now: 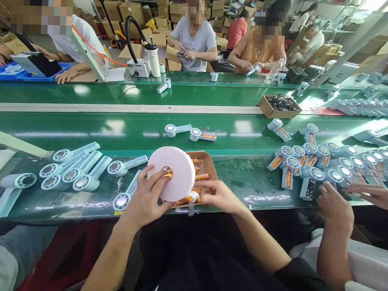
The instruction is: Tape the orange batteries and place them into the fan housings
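Note:
A wide white roll of tape is held up in front of me by my left hand, whose fingers grip its face and centre hole. My right hand is at the roll's lower right edge, over a cardboard box of orange-wrapped battery cells. Its fingertips are drawn together; what lies between them I cannot make out. A short strip of tape hangs at the box's front edge. Left of the roll lies a pale blue fan housing, partly behind my left wrist.
Several pale blue fan housings lie at left. Many more, with orange cells, crowd the right side beside a co-worker's hands. Two housings sit on the green belt. A box of black parts stands beyond, near other workers.

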Action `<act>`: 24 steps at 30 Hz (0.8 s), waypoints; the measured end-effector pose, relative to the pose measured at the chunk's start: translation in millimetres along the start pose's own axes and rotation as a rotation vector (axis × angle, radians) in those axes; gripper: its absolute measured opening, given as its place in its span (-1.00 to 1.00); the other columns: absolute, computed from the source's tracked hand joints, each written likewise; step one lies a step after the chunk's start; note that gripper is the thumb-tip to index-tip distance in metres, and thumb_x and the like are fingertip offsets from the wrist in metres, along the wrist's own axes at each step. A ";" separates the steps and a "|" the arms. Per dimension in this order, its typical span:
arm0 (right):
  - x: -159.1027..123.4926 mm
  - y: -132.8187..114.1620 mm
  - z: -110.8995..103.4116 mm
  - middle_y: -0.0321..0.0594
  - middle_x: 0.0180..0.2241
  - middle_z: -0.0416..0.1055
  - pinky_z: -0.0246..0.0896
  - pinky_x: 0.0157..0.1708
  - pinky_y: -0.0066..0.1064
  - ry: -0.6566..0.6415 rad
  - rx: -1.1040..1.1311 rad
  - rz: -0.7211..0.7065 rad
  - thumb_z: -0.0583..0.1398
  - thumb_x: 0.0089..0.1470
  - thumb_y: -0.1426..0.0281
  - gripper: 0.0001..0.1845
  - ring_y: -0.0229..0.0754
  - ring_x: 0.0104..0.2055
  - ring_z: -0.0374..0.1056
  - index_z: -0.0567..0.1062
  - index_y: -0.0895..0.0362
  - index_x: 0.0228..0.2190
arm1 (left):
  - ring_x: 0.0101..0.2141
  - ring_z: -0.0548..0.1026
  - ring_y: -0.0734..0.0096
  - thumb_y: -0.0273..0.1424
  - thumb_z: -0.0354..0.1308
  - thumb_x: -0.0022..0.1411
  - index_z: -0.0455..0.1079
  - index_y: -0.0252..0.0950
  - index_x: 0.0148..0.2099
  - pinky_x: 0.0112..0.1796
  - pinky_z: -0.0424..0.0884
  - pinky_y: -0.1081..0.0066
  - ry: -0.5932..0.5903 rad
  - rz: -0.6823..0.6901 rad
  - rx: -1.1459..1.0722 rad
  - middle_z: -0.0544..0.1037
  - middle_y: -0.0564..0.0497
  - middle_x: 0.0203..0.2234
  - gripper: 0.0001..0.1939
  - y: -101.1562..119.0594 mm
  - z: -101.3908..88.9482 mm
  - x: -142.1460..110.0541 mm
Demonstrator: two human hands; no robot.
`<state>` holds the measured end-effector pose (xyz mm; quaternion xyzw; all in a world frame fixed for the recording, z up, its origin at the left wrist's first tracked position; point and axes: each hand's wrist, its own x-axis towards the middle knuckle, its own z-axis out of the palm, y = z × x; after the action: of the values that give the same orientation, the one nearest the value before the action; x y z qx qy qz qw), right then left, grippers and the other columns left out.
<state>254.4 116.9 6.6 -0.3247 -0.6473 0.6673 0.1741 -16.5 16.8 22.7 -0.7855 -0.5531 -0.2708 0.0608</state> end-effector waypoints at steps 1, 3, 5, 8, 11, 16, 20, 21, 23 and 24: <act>-3.4 0.0 10.8 -0.33 -0.59 0.47 0.10 -0.62 -0.48 -0.109 0.003 0.012 0.39 0.06 -0.05 -0.44 -0.30 -0.61 0.24 0.70 0.18 -0.16 | 0.38 0.17 -0.27 -0.31 0.38 0.24 0.22 -0.15 0.37 0.31 0.30 -0.24 0.041 0.007 0.011 0.48 -0.22 0.21 -0.28 -2.0 -0.3 -3.7; -7.2 0.6 27.3 -0.33 -0.64 0.44 0.04 -0.62 -0.47 -0.294 -0.054 -0.029 0.36 0.12 -0.08 -0.48 -0.32 -0.63 0.21 0.68 0.16 -0.39 | 0.38 0.19 -0.25 -0.43 0.37 0.21 0.21 -0.09 0.37 0.31 0.29 -0.26 0.112 -0.019 0.041 0.46 -0.19 0.20 -0.26 -7.9 -0.9 -9.4; -7.5 0.9 33.1 -0.34 -0.67 0.40 0.04 -0.58 -0.47 -0.437 -0.196 -0.116 0.30 0.22 -0.06 -0.45 -0.33 -0.63 0.23 0.64 0.13 -0.52 | 0.37 0.22 -0.22 -0.48 0.35 0.19 0.19 -0.06 0.37 0.32 0.29 -0.26 0.194 -0.112 0.056 0.41 -0.19 0.22 -0.24 -15.0 -1.8 -13.8; -1.1 -1.5 21.4 -0.37 -0.66 0.44 0.12 -0.53 -0.48 -0.591 -0.410 -0.156 0.31 0.26 0.03 -0.57 -0.31 -0.61 0.31 0.70 0.10 -0.41 | 0.36 0.26 -0.19 -0.46 0.35 0.21 0.14 -0.07 0.39 0.30 0.35 -0.22 0.256 -0.217 0.021 0.37 -0.21 0.22 -0.23 -20.6 -1.7 -19.9; 16.1 -7.1 -0.8 -0.23 -0.38 0.65 0.34 -0.34 -0.44 -0.245 -0.675 -0.163 0.36 0.25 0.22 -0.69 -0.19 -0.38 0.52 0.69 0.13 -0.06 | 0.34 0.27 -0.19 -0.42 0.34 0.25 0.15 -0.08 0.39 0.28 0.38 -0.21 0.246 -0.184 0.033 0.45 -0.18 0.16 -0.26 -16.7 4.4 -23.2; 52.6 -8.7 -22.1 0.11 0.06 0.61 0.35 0.18 -0.15 0.015 -1.301 -0.069 0.36 0.16 0.54 -0.46 0.12 0.17 0.49 0.56 0.16 0.17 | 0.30 0.31 -0.17 -0.51 0.32 0.21 0.18 -0.14 0.39 0.25 0.41 -0.19 0.192 -0.161 0.001 0.50 -0.18 0.15 -0.25 -5.9 19.2 -20.4; 55.9 -4.3 -34.6 0.05 0.07 0.63 0.41 0.13 -0.14 0.091 -0.952 -0.006 0.22 0.33 0.43 -0.57 0.09 0.11 0.55 0.55 0.11 0.19 | 0.33 0.28 -0.19 -0.55 0.29 0.17 0.18 -0.12 0.42 0.26 0.41 -0.20 0.133 -0.165 -0.004 0.51 -0.17 0.18 -0.19 -2.2 22.9 -20.4; 52.6 -4.1 -37.9 0.02 0.08 0.63 0.42 0.12 -0.14 0.150 -0.755 -0.036 0.19 0.36 0.36 -0.56 0.07 0.10 0.56 0.53 0.10 0.21 | 0.33 0.28 -0.19 -0.56 0.28 0.17 0.17 -0.12 0.43 0.25 0.41 -0.21 0.122 -0.164 -0.007 0.51 -0.17 0.18 -0.18 -1.6 23.5 -21.3; 43.7 -5.5 -42.1 -0.02 0.06 0.64 0.45 0.09 -0.15 0.204 -0.356 -0.112 0.17 0.38 0.23 -0.49 0.02 0.05 0.59 0.48 0.12 0.26 | 0.32 0.29 -0.19 -0.58 0.25 0.16 0.17 -0.14 0.44 0.24 0.43 -0.21 0.110 -0.157 -0.010 0.51 -0.17 0.19 -0.17 -0.4 25.2 -23.4; 39.1 -7.2 -42.3 -0.02 0.03 0.65 0.47 0.06 -0.15 0.199 -0.201 -0.142 0.19 0.36 0.16 -0.45 0.00 0.01 0.60 0.48 0.14 0.26 | 0.31 0.29 -0.20 -0.59 0.24 0.15 0.18 -0.15 0.44 0.24 0.43 -0.22 0.102 -0.149 -0.007 0.52 -0.18 0.19 -0.17 0.1 26.5 -24.2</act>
<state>252.4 174.9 7.6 -0.3583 -0.7117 0.5498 0.2507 -12.8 6.9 -11.6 -0.7275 -0.6055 -0.3161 0.0657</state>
